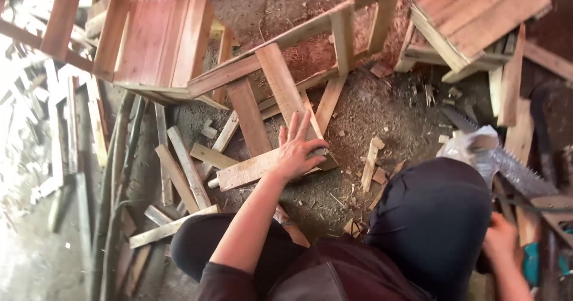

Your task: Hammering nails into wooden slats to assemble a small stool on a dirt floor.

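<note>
1. We are kneeling on the floor [370, 104], which is lying under sawdust and wood offcuts.
2. The long frame [298, 38] of battens is resting just beyond the plank [253, 169]; it looks stiff and rather heavy.
3. The plank is lying flat, rough and rigid, light enough to take by its long edges.
4. Our left hand [295, 149] is pressing on it, open, fingers spread, gripping nothing.
5. Our right hand [501, 241] is closing near a saw [519, 172]; we cannot tell what it is holding.
</note>
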